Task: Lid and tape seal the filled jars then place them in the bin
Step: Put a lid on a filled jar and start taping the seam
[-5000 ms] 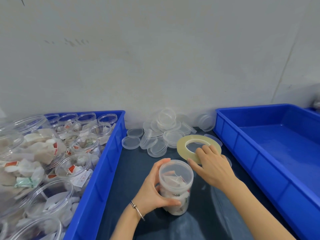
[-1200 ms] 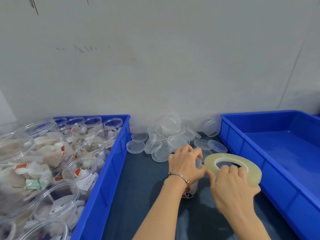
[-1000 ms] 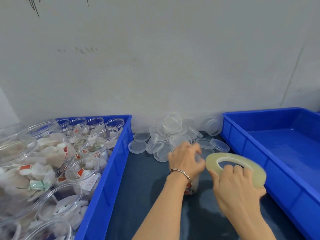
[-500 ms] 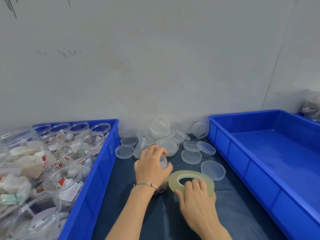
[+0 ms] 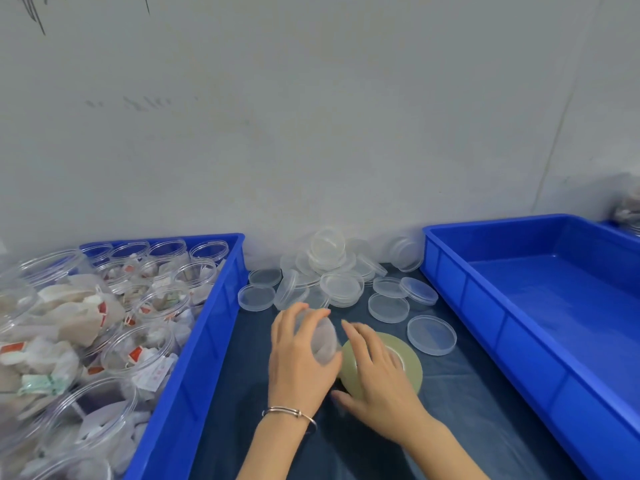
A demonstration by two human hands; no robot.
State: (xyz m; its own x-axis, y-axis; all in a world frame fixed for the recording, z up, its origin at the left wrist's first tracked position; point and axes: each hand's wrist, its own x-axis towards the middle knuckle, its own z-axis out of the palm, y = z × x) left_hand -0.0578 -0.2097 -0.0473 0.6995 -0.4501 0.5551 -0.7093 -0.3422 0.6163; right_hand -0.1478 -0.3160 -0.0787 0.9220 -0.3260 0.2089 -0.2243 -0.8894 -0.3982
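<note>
Ideally the left hand (image 5: 301, 358), curled around the lidded jar (image 5: 325, 341), turns it steadily while the right hand (image 5: 377, 375), gripping the tape roll (image 5: 408, 372), keeps tension along the lid seam.

Dark blue-covered desk (image 5: 467, 427), blue bin of open jars (image 5: 194, 358) lower left, loose clear lids (image 5: 341, 285) centre, tape roll (image 5: 414, 367), second blue bin (image 5: 485, 323) right
</note>
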